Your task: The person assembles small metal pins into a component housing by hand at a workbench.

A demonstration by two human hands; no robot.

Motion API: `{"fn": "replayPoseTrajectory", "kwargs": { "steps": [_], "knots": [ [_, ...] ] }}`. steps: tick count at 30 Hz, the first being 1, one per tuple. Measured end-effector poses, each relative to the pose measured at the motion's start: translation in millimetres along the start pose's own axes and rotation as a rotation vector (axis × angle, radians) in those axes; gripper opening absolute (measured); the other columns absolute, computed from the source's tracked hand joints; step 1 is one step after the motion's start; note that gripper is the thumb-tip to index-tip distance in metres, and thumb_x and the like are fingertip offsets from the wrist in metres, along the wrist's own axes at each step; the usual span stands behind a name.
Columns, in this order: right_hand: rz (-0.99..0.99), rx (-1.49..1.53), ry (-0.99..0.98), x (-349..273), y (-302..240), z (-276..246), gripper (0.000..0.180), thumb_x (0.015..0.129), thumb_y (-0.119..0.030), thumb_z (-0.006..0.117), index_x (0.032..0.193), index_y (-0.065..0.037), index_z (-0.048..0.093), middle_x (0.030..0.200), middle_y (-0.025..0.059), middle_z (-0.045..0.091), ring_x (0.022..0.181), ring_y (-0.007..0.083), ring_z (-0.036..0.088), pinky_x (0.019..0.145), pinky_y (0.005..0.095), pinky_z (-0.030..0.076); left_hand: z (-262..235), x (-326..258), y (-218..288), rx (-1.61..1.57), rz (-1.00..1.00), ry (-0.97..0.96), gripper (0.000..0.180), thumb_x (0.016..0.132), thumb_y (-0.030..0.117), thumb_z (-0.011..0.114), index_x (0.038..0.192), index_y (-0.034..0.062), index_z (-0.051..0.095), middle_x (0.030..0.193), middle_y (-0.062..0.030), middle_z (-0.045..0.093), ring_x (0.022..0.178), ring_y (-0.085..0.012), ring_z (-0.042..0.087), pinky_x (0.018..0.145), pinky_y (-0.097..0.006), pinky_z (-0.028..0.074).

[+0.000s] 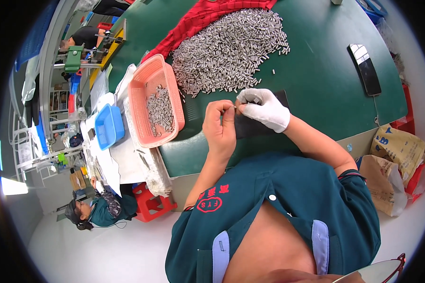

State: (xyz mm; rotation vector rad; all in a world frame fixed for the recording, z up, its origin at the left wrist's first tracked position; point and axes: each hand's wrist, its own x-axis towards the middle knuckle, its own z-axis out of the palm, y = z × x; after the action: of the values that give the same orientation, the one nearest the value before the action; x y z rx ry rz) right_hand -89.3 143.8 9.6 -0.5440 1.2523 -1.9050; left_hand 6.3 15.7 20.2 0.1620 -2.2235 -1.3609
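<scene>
My left hand [220,126], bare, is closed in a pinch, with thumb and forefinger pressed together. Opposite it, my right hand [265,111] wears a white glove with bare fingertips showing, and its fingers are curled closed. The two sets of fingertips meet over the table's near side. Whatever is pinched between them is tiny and mostly covered by the fingers. Under my right hand lies a dark flat pad [251,129]. Just beyond my hands spreads a large heap of short silvery metal cylinders [231,49].
A pink basket [175,106] left of my hands holds loose small metal pieces. Red cloth [186,26] edges the heap on the green table [323,85]. A black phone [366,70] lies at right. Further left are a blue tray [109,127] and a seated co-worker [104,210].
</scene>
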Motion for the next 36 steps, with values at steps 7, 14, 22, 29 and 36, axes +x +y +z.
{"fn": "replayPoseTrajectory", "kwargs": {
  "steps": [7,14,22,29,36],
  "knots": [
    [-0.013,0.048,0.068,0.9,1.5,-2.9,0.016,0.084,-0.017,0.062,0.088,-0.002,0.059,0.078,0.0017,0.058,0.068,0.0069,0.047,0.061,0.0218,0.037,-14.9,4.0,-10.8,-0.114,-0.046,0.105,0.009,0.090,-0.001,0.060,0.097,0.0007,0.055,0.094,-0.0054,0.059,0.083,-0.0105,0.056,0.077,-0.023,0.045],
    [0.027,0.117,0.081,2.0,4.1,-6.6,0.013,0.084,-0.016,0.061,0.086,-0.003,0.060,0.078,0.0016,0.058,0.066,0.0068,0.046,0.060,0.0219,0.037,-48.4,12.0,-3.9,0.406,0.204,0.206,0.021,0.080,-0.003,0.066,0.097,0.0029,0.056,0.090,-0.0049,0.059,0.079,-0.0148,0.055,0.074,-0.029,0.044],
    [0.017,0.124,0.111,-0.2,4.9,-9.3,0.016,0.084,-0.017,0.063,0.088,-0.003,0.059,0.077,0.0025,0.057,0.064,0.0077,0.047,0.058,0.0217,0.037,-86.0,15.3,-19.0,0.753,0.189,0.344,0.037,0.071,-0.005,0.064,0.106,0.0015,0.053,0.084,-0.0070,0.056,0.079,-0.0234,0.052,0.077,-0.036,0.043],
    [0.001,0.157,0.134,1.7,9.6,-10.7,0.014,0.084,-0.016,0.062,0.087,-0.003,0.058,0.074,0.0026,0.056,0.061,0.0077,0.045,0.056,0.0221,0.034,-112.0,18.2,-35.3,0.948,0.084,0.359,0.047,0.068,-0.006,0.057,0.113,-0.0009,0.048,0.078,-0.0075,0.054,0.079,-0.0288,0.051,0.081,-0.043,0.040],
    [0.016,0.146,0.122,1.3,6.7,-12.0,0.015,0.084,-0.016,0.063,0.087,-0.003,0.058,0.074,0.0021,0.056,0.061,0.0073,0.044,0.056,0.0221,0.033,-123.7,17.9,-44.9,0.953,-0.056,0.338,0.051,0.066,-0.005,0.056,0.116,-0.0018,0.048,0.079,-0.0086,0.053,0.084,-0.0308,0.051,0.084,-0.045,0.040]
  ]
}}
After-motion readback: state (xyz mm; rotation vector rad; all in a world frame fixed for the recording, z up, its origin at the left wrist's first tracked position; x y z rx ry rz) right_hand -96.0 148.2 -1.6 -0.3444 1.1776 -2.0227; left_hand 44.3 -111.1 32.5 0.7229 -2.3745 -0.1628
